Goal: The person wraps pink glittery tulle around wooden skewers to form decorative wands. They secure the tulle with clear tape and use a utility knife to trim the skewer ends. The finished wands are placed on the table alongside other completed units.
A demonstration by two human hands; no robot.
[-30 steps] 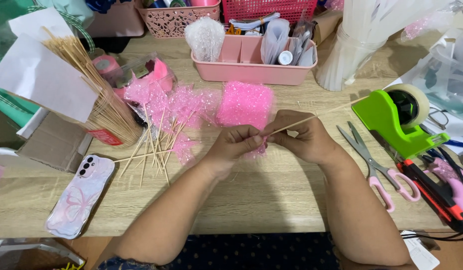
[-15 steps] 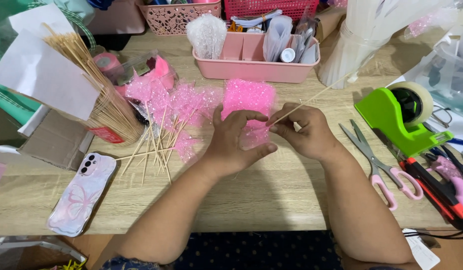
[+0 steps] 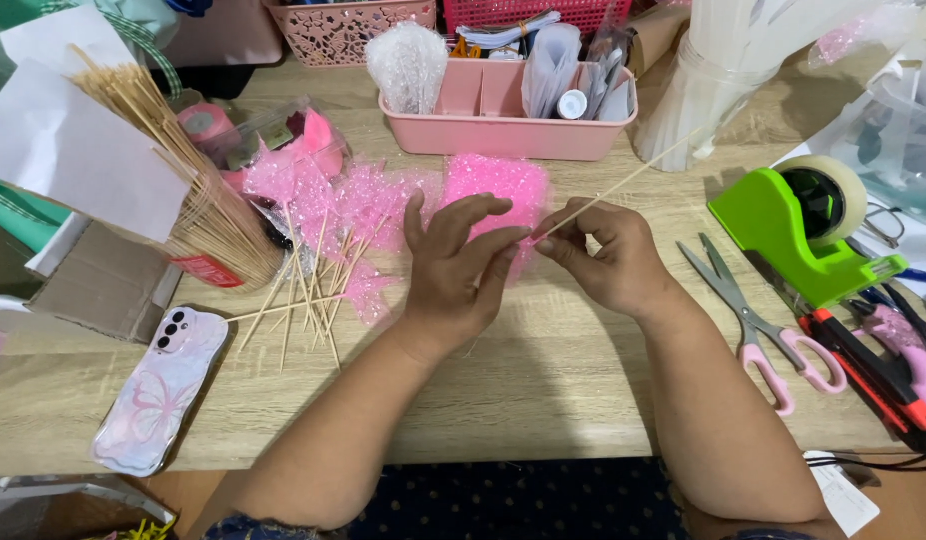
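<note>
The right hand (image 3: pixel 603 255) pinches a thin wooden skewer (image 3: pixel 623 185) between closed fingers, its tip slanting up toward the pink plastic organiser tray (image 3: pixel 503 135). The left hand (image 3: pixel 453 270) is spread open (fingers loose, holding nothing), touching a crinkled pink cellophane sheet (image 3: pixel 498 185) on the wooden counter (image 3: pixel 543 390), pink-handled scissors (image 3: pixel 753 320) nearby.

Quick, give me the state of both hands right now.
Left hand: open, fingers spread, fingertips at the pink wrap on the stick's end.
Right hand: closed, pinching a thin wooden stick.
</note>
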